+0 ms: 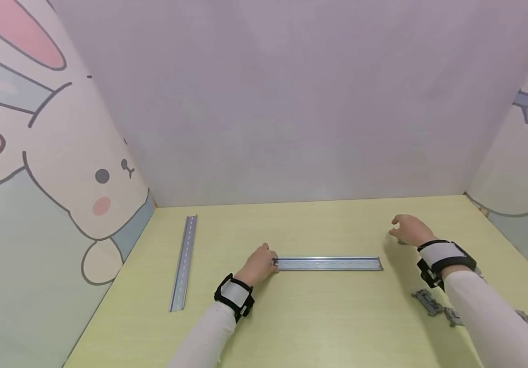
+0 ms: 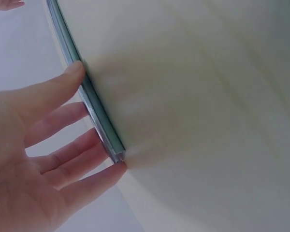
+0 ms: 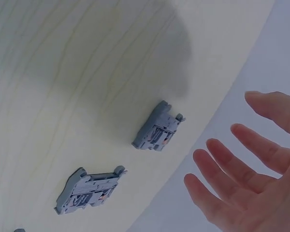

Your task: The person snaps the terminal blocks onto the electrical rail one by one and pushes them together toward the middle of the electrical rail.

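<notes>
Behind everything, a plain mauve-grey wall [image 1: 291, 102] meets the far edge of a pale yellow wood-grain table [image 1: 328, 317]. Over its right side slants a white right sleeve [image 1: 498, 317]. Crosswise near the middle runs a long silvery metal rail [image 1: 328, 263]; a second narrow silvery rail [image 1: 183, 263] lies well apart at left. The left hand [image 1: 259, 264] pinches the crosswise rail's left end, thumb opposite fingers. The right hand [image 1: 413, 231] holds nothing visible, its fingers loosely spread near the small grey notched plastic-looking blocks [image 1: 427, 302].

Gripped at one end only, the crosswise rail could swivel if its free right end were knocked. A low forearm might drag the sleeve across the blocks and scatter them. Open room spreads before and behind that rail; on the right, the blocks and table edge leave less.
</notes>
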The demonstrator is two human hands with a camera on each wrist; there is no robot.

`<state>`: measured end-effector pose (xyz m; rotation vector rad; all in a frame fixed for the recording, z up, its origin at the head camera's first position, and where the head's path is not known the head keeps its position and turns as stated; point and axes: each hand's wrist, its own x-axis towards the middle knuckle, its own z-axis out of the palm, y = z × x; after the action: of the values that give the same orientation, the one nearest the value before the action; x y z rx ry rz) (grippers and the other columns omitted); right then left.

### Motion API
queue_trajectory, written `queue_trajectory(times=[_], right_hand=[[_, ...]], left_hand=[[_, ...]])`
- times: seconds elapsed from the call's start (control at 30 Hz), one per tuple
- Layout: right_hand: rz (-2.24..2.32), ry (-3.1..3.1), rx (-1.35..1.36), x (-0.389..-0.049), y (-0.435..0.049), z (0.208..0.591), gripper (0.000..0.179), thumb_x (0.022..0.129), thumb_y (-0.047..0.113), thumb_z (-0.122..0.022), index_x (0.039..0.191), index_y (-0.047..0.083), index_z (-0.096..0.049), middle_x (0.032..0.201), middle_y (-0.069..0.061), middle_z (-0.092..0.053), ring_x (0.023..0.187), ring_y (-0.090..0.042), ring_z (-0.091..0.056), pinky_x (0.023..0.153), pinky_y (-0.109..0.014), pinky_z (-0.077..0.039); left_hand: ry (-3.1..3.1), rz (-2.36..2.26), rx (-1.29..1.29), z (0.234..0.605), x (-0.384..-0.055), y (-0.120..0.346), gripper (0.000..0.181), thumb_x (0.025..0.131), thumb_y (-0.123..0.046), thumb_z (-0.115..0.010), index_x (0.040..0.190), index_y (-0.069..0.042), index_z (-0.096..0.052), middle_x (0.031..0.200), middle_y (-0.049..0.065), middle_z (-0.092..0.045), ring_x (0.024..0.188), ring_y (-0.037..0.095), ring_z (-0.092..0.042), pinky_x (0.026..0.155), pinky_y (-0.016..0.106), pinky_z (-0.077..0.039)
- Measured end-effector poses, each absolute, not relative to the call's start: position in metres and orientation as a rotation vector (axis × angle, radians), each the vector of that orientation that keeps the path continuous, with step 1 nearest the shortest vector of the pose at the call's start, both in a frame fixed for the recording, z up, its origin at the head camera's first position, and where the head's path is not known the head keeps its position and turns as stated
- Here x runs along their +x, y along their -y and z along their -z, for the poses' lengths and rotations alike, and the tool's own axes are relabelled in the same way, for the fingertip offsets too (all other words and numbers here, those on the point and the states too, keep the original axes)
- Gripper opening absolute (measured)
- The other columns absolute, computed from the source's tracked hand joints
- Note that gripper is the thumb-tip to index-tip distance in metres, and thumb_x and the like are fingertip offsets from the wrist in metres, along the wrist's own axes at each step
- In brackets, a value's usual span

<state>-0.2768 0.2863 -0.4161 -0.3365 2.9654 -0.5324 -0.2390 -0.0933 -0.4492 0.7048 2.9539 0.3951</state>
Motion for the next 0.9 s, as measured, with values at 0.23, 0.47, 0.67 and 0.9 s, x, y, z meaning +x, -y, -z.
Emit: queue_trajectory(times=[0.23, 0.47, 0.67, 0.9], right_hand=[[0.524, -3.007, -0.254, -0.279, -0.289, 0.425, 0.032, 0.083, 0.005, -0.052, 0.097, -0.023, -0.047, 0.083, -0.033, -0.054, 0.069, -0.036, -0.055, 0.064, -0.044, -0.044], [0.492, -3.039, -0.155, -0.282, -0.293, 0.443, 0.024, 0.084, 0.006, -0.052, 0.062, -0.002, -0.046, 0.054, -0.009, -0.040, 0.047, -0.018, -0.037, 0.046, -0.028, -0.031], [0.394, -3.102, -0.182, -0.285, -0.305, 0.454, 0.027, 0.082, 0.006, -0.053, 0.057, 0.000, -0.044, 0.055, -0.011, -0.043, 0.054, -0.026, -0.040, 0.054, -0.037, -0.034], [0.491, -3.089, -0.190, -0.283, -0.310, 0.456, 0.024, 0.080, 0.000, -0.051, 0.058, -0.001, -0.042, 0.053, -0.007, -0.040, 0.049, -0.020, -0.039, 0.049, -0.031, -0.033]], left_hand=[[-2.956, -0.398, 0.689, 0.449, -0.239, 0.094, 0.022, 0.075, -0.016, -0.070, 0.087, 0.002, -0.065, 0.078, 0.004, -0.044, 0.068, 0.012, -0.039, 0.062, 0.022, -0.040], [-2.961, -0.369, 0.676, 0.449, -0.239, 0.092, 0.024, 0.075, -0.017, -0.070, 0.089, 0.002, -0.065, 0.078, 0.004, -0.045, 0.068, 0.013, -0.040, 0.062, 0.023, -0.040], [-2.958, -0.360, 0.653, 0.451, -0.239, 0.088, 0.024, 0.076, -0.018, -0.069, 0.090, 0.001, -0.065, 0.078, 0.004, -0.044, 0.068, 0.013, -0.039, 0.062, 0.023, -0.040], [-2.965, -0.370, 0.670, 0.453, -0.240, 0.086, 0.023, 0.076, -0.019, -0.069, 0.088, 0.000, -0.065, 0.078, 0.003, -0.044, 0.067, 0.012, -0.038, 0.061, 0.022, -0.039]])
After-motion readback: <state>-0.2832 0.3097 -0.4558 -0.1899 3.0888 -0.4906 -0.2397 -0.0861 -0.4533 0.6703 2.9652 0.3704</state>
